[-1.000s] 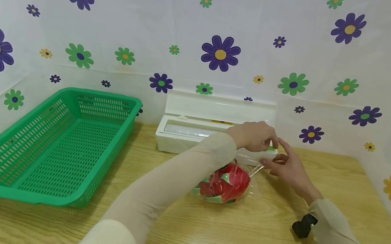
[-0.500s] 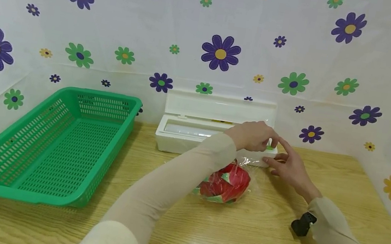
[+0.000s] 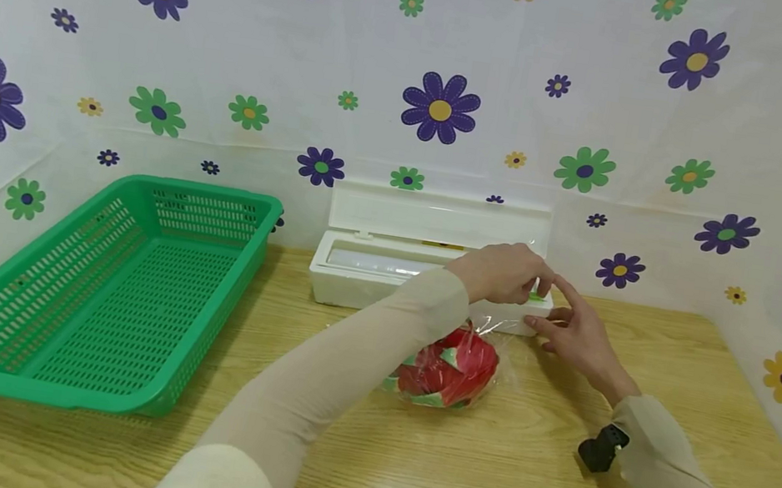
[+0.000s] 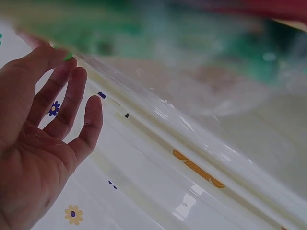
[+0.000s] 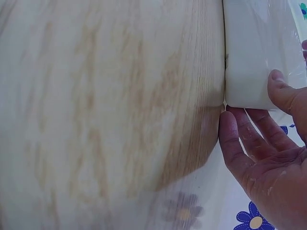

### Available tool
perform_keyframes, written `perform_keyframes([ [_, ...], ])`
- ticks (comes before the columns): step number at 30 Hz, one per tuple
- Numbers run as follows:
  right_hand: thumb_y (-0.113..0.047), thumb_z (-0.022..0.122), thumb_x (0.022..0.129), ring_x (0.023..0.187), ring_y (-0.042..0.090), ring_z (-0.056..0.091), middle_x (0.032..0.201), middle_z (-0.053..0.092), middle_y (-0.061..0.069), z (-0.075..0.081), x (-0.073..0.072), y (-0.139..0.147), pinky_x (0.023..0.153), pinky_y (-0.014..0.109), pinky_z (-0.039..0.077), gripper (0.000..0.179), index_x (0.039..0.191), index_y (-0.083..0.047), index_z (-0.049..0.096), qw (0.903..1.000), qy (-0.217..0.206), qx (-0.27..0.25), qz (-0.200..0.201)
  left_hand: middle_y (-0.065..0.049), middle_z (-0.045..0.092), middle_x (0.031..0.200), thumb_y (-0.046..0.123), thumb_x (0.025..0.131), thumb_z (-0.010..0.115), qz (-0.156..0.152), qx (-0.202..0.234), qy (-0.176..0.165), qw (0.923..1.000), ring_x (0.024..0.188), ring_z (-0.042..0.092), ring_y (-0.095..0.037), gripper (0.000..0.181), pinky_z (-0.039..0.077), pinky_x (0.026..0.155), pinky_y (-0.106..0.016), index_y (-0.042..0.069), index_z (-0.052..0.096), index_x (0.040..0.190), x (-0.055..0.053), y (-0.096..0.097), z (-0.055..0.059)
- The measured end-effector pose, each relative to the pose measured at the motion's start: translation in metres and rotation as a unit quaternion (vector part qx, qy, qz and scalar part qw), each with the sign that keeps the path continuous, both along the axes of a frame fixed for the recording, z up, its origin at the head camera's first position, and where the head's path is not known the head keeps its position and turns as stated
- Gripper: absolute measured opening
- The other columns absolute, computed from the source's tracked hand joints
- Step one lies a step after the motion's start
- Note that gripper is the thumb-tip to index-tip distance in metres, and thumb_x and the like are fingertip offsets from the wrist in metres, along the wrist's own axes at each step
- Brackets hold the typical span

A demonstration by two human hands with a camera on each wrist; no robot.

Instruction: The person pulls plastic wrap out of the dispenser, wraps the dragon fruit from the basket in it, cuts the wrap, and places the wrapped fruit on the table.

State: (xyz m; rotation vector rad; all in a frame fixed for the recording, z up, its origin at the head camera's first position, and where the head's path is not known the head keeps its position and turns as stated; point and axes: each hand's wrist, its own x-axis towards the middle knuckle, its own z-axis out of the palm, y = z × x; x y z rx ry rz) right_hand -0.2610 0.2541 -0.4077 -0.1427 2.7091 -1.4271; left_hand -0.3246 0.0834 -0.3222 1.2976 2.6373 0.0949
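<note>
A long white cling film dispenser [image 3: 346, 291] stands at the back of the table, its lid [image 3: 440, 219] raised and the clear roll [image 3: 376, 263] showing inside. My left hand [image 3: 504, 272] reaches across to its right end, thumb and forefinger pinching a small green slide cutter [image 4: 68, 56]; the other fingers are loosely spread. My right hand [image 3: 580, 340] grips that same end, with the thumb [image 5: 280, 88] on the front and the fingers round the end. In front lies a red dragon fruit [image 3: 451, 371] with green scales, under crinkled clear film, partly hidden by my left sleeve.
A green slotted plastic basket [image 3: 216, 319] sits at the left of the wooden table [image 3: 463, 474]. A white flower-print sheet [image 3: 361, 37] rises behind and at both sides. A black device [image 3: 601, 448] hangs at my right wrist.
A second ago a taut strand of film ran from my right hand to the dragon fruit; now the film lies loose and my right thumb is on the dispenser. My left hand has stayed put.
</note>
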Motion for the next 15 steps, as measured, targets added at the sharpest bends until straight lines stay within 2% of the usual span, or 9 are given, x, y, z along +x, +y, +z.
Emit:
perform_keyframes([
  [7,-0.02,0.067,0.1,0.109,0.041,0.068,0.13,0.061,0.033,0.0,-0.0005,0.0004,0.082,0.04,0.063,0.082,0.165,-0.023,0.016,1.0,-0.002,0.003,0.0,0.003,0.071,0.118,0.012,0.1,0.062,-0.01,0.001,0.016,0.9998,0.099,0.06,-0.011,0.024,0.052,0.088,-0.024,0.018,0.069,0.123,0.0028,-0.0041,0.0031],
  [15,-0.02,0.066,0.101,0.101,0.035,0.07,0.126,0.064,0.032,-0.0002,-0.0002,-0.0002,0.078,0.036,0.063,0.075,0.162,-0.022,0.024,1.0,0.003,0.008,-0.002,0.003,0.07,0.114,0.011,0.1,0.061,-0.003,-0.003,0.012,0.9999,0.1,0.061,-0.011,0.025,0.052,0.089,-0.024,0.019,0.07,0.122,0.0006,-0.0092,0.0007],
])
